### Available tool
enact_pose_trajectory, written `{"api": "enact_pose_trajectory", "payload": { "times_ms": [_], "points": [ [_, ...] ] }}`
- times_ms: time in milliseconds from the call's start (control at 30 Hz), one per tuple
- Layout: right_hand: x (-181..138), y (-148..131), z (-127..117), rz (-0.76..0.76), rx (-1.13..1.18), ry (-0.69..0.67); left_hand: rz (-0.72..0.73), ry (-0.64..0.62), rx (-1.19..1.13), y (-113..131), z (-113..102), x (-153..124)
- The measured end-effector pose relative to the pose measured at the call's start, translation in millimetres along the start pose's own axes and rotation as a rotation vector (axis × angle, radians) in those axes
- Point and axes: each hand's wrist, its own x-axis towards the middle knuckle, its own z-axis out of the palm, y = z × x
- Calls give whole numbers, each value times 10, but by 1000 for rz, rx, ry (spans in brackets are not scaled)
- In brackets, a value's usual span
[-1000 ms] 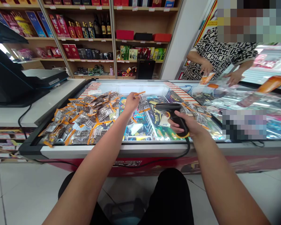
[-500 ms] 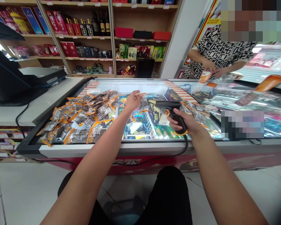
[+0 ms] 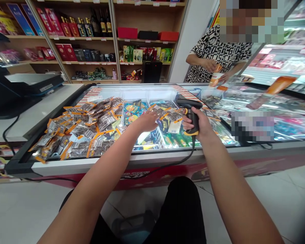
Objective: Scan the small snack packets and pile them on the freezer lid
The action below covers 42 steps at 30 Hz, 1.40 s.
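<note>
My right hand (image 3: 197, 123) is wrapped round the black-and-yellow handle of a barcode scanner (image 3: 189, 103), whose head points left above the glass-topped freezer. My left hand (image 3: 149, 121) is palm down over the freezer with its fingers stretched out. Just beyond its fingertips lies a clear packet with orange ends (image 3: 156, 108), touching or nearly touching them. Another such packet (image 3: 175, 114) rests between that hand and the scanner. To the left, a loose heap of similar packets (image 3: 104, 118) covers the glass.
The chest freezer (image 3: 73, 162) spans the front, with bagged goods in white wire baskets (image 3: 160, 137) under the glass. The scanner's cable (image 3: 167, 165) hangs along its front. A person in a patterned shirt (image 3: 208, 47) holds a cup-like container (image 3: 215, 79). A counter (image 3: 5, 127) stands left.
My left hand has lowered, and its pinched fingers have spread from a packet. The scanner has risen slightly. Packets now lie between my hands, and the view has shifted right.
</note>
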Motion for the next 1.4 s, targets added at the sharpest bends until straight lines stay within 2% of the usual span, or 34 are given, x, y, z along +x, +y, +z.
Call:
{"api": "enact_pose_trajectory", "payload": {
  "times_ms": [133,233,300,333,433,533,633,733,800,867,967,1033,1133,1200,1267,1400],
  "points": [
    [4,12,30,6,27,41,-10,-89,38,163,41,63],
    [-19,0,25,19,30,44,-92,29,64,118,-98,-42],
    [-38,-12,9,23,33,23,-218,88,71,12,-258,-183],
    [-47,-16,2,24,36,11,-294,69,67,-53,-344,-260],
    [-66,-26,12,33,43,5,-444,-144,23,-239,-546,-448],
    [-83,-36,56,38,40,38,-450,-283,-29,-368,-602,-514],
    [-89,-39,71,39,21,27,-414,-287,-65,-441,-558,-496],
    [-83,-31,42,53,-11,-13,-364,-218,-107,-459,-507,-443],
    [-83,-22,28,64,-32,-36,-340,-118,-139,-437,-479,-383],
    [-95,-17,39,74,-55,-61,-324,68,-212,-401,-437,-290],
    [-134,-13,97,85,-96,-119,-344,424,-433,-368,-326,-98],
    [-162,-7,139,104,-129,-171,-405,572,-631,-378,-232,30],
    [-189,17,174,160,-189,-244,-473,637,-934,-427,-105,171],
    [-194,36,176,205,-228,-283,-467,653,-1072,-464,-43,226],
    [-193,51,172,235,-256,-309,-430,661,-1128,-492,6,262],
    [-193,53,182,223,-257,-301,-351,633,-1098,-484,80,306]
  ]
}}
